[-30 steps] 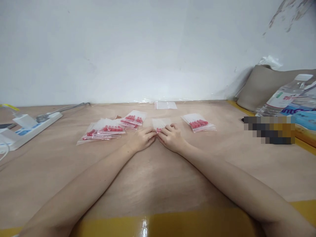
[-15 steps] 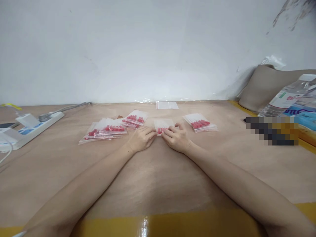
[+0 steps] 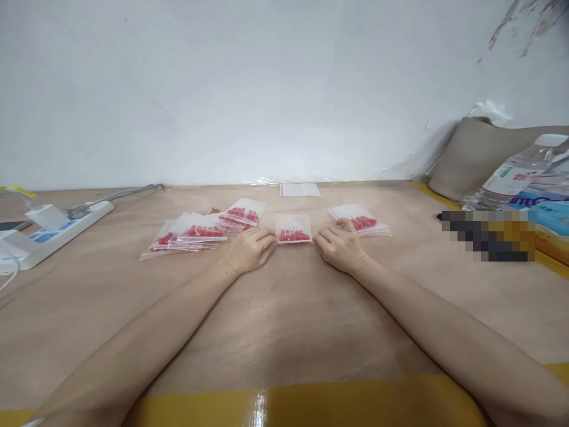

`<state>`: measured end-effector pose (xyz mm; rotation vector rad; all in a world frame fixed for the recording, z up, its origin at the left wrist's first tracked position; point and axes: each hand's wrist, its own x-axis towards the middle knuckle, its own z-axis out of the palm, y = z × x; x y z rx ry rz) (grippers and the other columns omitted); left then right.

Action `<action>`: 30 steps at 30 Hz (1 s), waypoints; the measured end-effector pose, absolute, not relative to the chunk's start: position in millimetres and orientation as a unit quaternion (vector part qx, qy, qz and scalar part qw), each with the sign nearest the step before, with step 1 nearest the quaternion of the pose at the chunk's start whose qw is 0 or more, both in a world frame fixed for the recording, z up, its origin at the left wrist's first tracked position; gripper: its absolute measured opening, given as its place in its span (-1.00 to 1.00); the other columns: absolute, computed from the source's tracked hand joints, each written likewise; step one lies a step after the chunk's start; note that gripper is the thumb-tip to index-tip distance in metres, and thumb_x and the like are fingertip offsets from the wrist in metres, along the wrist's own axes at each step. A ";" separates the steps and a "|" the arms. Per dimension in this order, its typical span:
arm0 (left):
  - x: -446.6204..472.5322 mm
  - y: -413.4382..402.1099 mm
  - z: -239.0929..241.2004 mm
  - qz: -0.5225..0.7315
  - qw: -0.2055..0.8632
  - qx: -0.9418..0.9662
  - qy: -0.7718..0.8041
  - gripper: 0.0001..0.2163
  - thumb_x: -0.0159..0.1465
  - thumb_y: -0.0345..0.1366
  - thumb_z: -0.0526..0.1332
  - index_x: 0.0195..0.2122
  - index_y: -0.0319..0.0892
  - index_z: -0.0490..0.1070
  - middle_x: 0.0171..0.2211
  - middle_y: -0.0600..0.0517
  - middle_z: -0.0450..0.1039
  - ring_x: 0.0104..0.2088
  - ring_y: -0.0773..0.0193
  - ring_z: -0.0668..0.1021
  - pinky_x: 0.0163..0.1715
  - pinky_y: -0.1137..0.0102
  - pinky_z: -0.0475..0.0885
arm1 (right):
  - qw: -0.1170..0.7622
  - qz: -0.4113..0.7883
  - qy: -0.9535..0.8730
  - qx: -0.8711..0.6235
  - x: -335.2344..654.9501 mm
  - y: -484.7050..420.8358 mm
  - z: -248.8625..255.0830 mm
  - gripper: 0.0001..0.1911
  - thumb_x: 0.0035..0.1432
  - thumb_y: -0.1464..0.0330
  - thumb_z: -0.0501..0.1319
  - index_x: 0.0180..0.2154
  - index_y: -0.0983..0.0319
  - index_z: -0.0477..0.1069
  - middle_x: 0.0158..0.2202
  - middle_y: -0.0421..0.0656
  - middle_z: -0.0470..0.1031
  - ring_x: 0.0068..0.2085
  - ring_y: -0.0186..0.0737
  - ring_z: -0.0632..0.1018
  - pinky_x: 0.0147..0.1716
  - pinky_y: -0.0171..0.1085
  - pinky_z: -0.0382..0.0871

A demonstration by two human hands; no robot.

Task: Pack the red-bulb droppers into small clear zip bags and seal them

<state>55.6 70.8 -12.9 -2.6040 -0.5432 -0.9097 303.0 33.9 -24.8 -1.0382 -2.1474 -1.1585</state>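
From the head camera, a small clear bag point(image 3: 293, 228) with red bits inside lies flat on the wooden table point(image 3: 284, 320), at about 12 o'clock from the two hands. The left hand point(image 3: 249, 251) has curled fingers that pinch the bag's left bottom corner. The right hand point(image 3: 341, 248) touches the bag's right edge with bent fingers close together. At 10 o'clock lies a pile of filled bags point(image 3: 195, 232). At 2 o'clock, more bags point(image 3: 362, 220) sit just beside the right hand.
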 end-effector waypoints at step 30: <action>1.6 123.2 -13.6 -0.252 0.195 -0.825 -0.466 -0.68 0.15 -0.40 0.08 -0.09 -0.07 0.43 -0.05 -0.07 0.36 -0.06 0.03 0.41 -0.10 0.15 0.34 | 0.635 0.140 -0.549 -0.525 372.4 71.2 -0.8 -0.68 0.10 0.18 0.14 -0.19 0.20 0.49 -0.18 -0.10 0.54 -0.14 -0.12 0.53 -0.24 -0.15 0.47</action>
